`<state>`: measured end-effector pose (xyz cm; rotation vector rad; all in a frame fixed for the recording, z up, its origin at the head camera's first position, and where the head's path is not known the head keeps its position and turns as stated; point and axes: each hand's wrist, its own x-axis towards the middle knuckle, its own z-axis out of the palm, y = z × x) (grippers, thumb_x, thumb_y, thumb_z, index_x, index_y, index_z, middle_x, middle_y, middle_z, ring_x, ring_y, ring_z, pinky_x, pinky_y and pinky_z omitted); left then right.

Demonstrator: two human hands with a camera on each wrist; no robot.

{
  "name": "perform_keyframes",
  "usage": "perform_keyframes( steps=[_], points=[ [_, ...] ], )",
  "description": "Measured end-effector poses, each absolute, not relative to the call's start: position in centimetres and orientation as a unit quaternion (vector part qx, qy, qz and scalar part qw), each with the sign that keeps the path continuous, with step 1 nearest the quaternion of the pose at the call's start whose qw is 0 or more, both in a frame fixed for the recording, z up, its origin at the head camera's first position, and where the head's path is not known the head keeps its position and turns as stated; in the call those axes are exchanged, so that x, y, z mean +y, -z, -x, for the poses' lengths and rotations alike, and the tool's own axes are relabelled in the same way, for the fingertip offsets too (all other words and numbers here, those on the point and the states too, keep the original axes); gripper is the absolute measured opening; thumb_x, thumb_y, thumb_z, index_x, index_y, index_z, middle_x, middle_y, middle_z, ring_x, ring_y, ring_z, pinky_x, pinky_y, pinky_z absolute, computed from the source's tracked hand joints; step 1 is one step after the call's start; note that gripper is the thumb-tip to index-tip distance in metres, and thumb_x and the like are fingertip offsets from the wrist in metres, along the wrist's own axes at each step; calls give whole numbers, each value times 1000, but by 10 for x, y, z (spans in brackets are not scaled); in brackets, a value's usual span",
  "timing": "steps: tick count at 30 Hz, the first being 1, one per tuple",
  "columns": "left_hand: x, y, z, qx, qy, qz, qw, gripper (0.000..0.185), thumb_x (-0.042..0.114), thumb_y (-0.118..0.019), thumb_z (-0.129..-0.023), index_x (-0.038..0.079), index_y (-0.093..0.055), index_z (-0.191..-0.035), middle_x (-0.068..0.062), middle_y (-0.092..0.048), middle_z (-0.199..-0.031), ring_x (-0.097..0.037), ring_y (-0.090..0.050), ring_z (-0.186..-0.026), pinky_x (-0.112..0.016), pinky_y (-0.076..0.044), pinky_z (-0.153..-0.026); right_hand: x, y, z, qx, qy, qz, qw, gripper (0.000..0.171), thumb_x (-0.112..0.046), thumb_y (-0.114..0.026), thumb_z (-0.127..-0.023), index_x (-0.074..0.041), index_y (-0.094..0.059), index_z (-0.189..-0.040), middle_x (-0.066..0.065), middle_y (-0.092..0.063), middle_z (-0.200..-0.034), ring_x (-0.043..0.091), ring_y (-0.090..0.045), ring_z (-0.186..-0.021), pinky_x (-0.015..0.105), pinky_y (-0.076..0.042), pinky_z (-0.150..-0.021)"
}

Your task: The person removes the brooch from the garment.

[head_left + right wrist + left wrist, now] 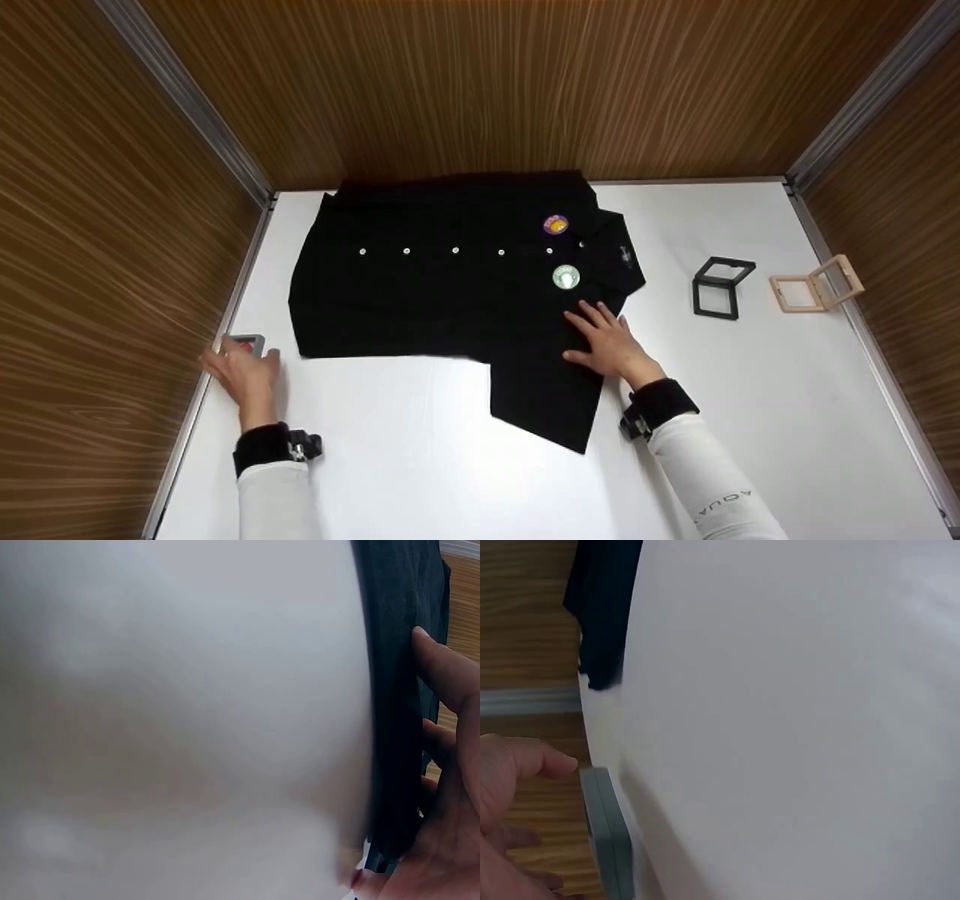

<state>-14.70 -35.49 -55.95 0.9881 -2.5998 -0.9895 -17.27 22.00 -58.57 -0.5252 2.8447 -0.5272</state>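
On the white table [420, 450], close to me, my left hand [244, 375] reaches with loose, open fingers for a small grey box [251, 344] at the left edge by the wooden wall; it looks just short of the box and grips nothing. My right hand [609, 343] lies flat, fingers spread, on the black shirt [450, 292] near its collar, likely to keep the cloth from sliding. Farther back, a green badge [565, 277] and a purple badge [556, 224] sit on the shirt, and off to the right a black frame box [721, 287] and a tan frame box [816, 284] stand open.
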Motion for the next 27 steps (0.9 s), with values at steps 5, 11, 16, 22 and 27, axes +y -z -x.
perform_keyframes(
  steps=[5,11,16,22,27],
  points=[
    [-316,551,162,-911,327,-241,66,70,23,-66,-92,-5,-32,-148,-35,-9,-154,-48,-8,-143,-56,-20,-114,219,586,173,961,182,180,103,73,-44,-67,-90,-11,-40,-150,20,-25,-157,48,-16,-142,73,-16,-106],
    [-264,550,180,-945,299,-133,-17,69,35,-61,-97,-2,-34,-148,-30,-15,-156,-45,-15,-144,-55,-21,-114,218,584,174,962,175,175,113,75,-46,-68,-90,-13,-39,-151,19,-23,-158,47,-15,-143,71,-16,-107],
    [-229,557,189,-960,250,-72,-100,77,46,-55,-98,4,-24,-154,-30,-2,-158,-47,0,-144,-60,-11,-114,217,582,174,964,170,171,111,76,-46,-69,-89,-14,-40,-150,18,-25,-158,46,-16,-143,71,-17,-107],
    [-222,566,189,-959,222,-78,-159,78,54,-45,-100,11,-16,-158,-37,3,-155,-58,2,-140,-73,-9,-107,216,581,175,966,161,172,110,77,-49,-70,-87,-14,-42,-149,18,-27,-157,47,-18,-142,73,-11,-107],
    [-234,568,184,-965,187,-84,-162,80,55,-47,-98,10,-16,-157,-39,2,-154,-63,1,-136,-77,-10,-104,212,578,176,968,153,171,106,82,-51,-72,-83,-13,-43,-149,19,-28,-156,47,-19,-142,71,-8,-109]
  ],
)
